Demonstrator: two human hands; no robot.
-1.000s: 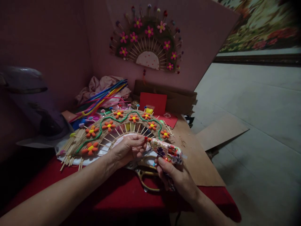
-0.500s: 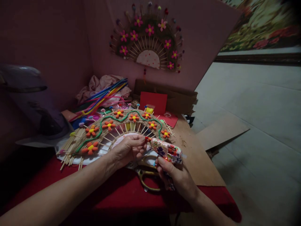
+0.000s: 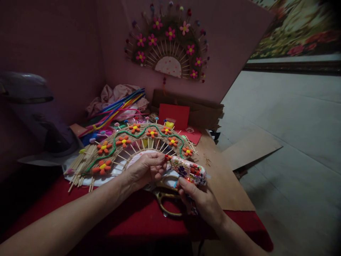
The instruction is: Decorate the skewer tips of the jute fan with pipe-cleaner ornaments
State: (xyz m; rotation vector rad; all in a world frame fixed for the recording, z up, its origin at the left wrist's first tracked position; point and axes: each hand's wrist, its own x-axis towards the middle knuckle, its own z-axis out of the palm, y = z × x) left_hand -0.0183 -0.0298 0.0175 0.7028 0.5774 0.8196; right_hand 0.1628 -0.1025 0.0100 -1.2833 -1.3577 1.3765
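Observation:
My right hand [image 3: 201,199] is wrapped round a glue gun [image 3: 188,169] with a flowered, glossy body and a small red light lit on its side. Its tip points left, toward my left hand [image 3: 146,169]. Thumb and forefinger of that hand pinch a small red piece [image 3: 166,156] right at the tip; its exact kind is too small to tell. Just beyond both hands lies a fan-shaped craft [image 3: 141,132] of sticks and twine, with orange felt-like flowers and a wavy green cord. Scissors [image 3: 170,208] with bronze-coloured handles rest beneath my hands, partly covered.
Loose wooden sticks [image 3: 77,177] lie at the left on the red cloth [image 3: 128,220]. Colourful pipe cleaners [image 3: 119,106] and red card [image 3: 174,115] are behind the fan. Brown cardboard [image 3: 226,188] covers the table's right side. A similar finished-looking fan [image 3: 170,33] hangs on the wall.

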